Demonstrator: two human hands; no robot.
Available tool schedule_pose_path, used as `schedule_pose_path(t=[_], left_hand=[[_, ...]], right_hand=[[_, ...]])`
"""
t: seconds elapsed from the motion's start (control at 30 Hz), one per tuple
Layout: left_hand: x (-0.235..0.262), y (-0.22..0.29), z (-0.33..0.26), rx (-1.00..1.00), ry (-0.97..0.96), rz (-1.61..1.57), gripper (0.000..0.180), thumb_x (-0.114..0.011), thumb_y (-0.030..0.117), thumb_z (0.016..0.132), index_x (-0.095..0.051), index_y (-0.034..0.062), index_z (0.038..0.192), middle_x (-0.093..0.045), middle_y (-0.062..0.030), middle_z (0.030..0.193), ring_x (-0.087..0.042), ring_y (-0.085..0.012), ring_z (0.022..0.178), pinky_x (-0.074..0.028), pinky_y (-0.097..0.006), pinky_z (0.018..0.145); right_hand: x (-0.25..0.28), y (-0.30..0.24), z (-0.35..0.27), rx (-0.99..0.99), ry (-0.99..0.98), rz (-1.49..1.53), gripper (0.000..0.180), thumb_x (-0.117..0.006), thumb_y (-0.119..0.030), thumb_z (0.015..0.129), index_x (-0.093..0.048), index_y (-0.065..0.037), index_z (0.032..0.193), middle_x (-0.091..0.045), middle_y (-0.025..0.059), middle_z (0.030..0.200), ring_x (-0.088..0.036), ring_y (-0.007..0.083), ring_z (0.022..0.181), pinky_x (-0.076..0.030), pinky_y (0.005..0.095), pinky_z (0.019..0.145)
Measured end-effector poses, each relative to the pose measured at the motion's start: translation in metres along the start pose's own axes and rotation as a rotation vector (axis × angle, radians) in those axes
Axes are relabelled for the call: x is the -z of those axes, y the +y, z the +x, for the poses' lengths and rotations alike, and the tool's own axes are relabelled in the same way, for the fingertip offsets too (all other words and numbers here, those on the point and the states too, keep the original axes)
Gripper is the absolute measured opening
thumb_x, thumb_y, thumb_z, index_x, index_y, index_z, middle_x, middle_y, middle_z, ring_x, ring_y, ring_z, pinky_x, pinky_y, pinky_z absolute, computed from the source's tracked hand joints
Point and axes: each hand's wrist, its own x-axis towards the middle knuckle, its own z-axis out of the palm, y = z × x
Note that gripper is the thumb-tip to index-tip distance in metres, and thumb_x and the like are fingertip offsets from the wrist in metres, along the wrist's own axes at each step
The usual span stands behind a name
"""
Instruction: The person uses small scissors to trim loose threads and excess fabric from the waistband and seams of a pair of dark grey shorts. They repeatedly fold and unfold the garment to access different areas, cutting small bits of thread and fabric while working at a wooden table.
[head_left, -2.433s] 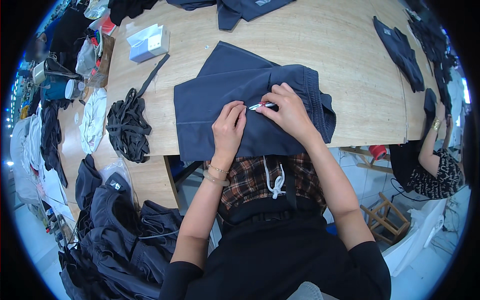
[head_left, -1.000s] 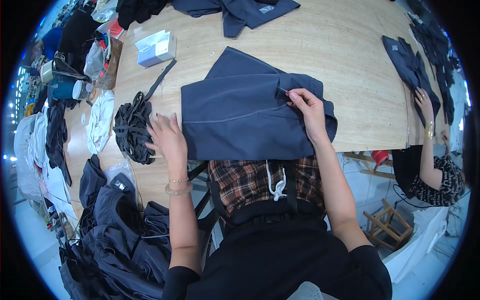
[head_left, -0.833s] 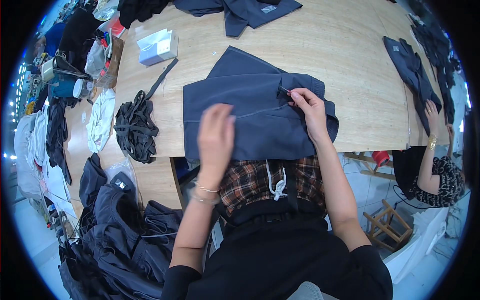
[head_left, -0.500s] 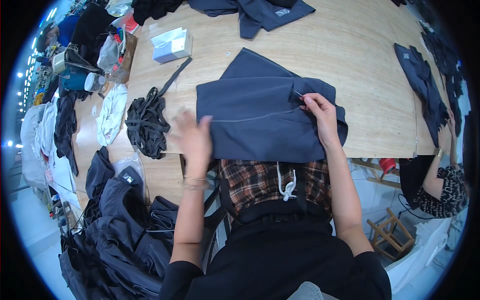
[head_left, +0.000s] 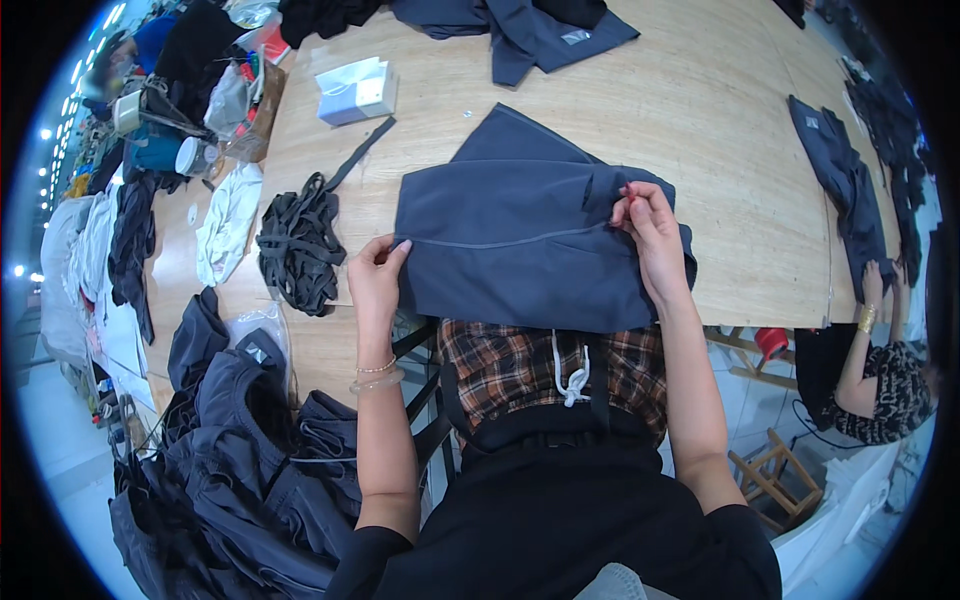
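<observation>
Dark blue-grey trousers (head_left: 520, 275) lie folded on the table's near edge, the gathered waistband to the right and a pale seam running across. At their left edge, my left hand (head_left: 375, 285) pinches the cloth between thumb and fingers. My right hand (head_left: 655, 240) rests over the waistband end with its fingers curled together. A small red bit shows at those fingertips; whether it is a tool or a fingernail is unclear.
A bundle of dark fabric strips (head_left: 300, 250) and a white cloth (head_left: 230, 222) lie left. Beyond stands a tissue box (head_left: 357, 95). Dark garments (head_left: 250, 480) heap at lower left. At right, a co-worker's hands (head_left: 880, 285) touch another dark garment (head_left: 840, 190).
My left hand, blurred before, has come to the trousers' left edge and pinched it. The thin metal tip seen at my right fingertips no longer shows. The co-worker's hands have shifted slightly.
</observation>
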Motion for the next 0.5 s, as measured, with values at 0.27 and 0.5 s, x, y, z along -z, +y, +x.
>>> schedule_pose_path(t=[0.27, 0.5], left_hand=[[-0.029, 0.092, -0.037, -0.109, -0.342, -0.324, 0.021, -0.072, 0.008, 0.092, -0.073, -0.004, 0.11, -0.072, -0.0018, 0.092, -0.061, -0.0046, 0.083, -0.048, -0.019, 0.075], [-0.043, 0.15, -0.04, -0.326, -0.555, 0.082, 0.02, -0.072, 0.016, 0.093, -0.071, -0.0034, 0.097, -0.068, 0.0022, 0.082, -0.056, -0.0045, 0.079, -0.046, -0.024, 0.072]], right_hand=[[-0.095, -0.056, -0.014, 0.054, -0.262, -0.39, 0.038, -0.084, -0.014, 0.079, -0.067, -0.005, 0.112, -0.042, -0.0066, 0.076, -0.039, 0.004, 0.072, -0.036, 0.0217, 0.064], [-0.07, -0.085, -0.001, 0.219, 0.023, -0.3, 0.019, -0.079, -0.016, 0.087, -0.07, 0.0, 0.09, -0.06, -0.0039, 0.071, -0.051, 0.0044, 0.068, -0.042, 0.0241, 0.061]])
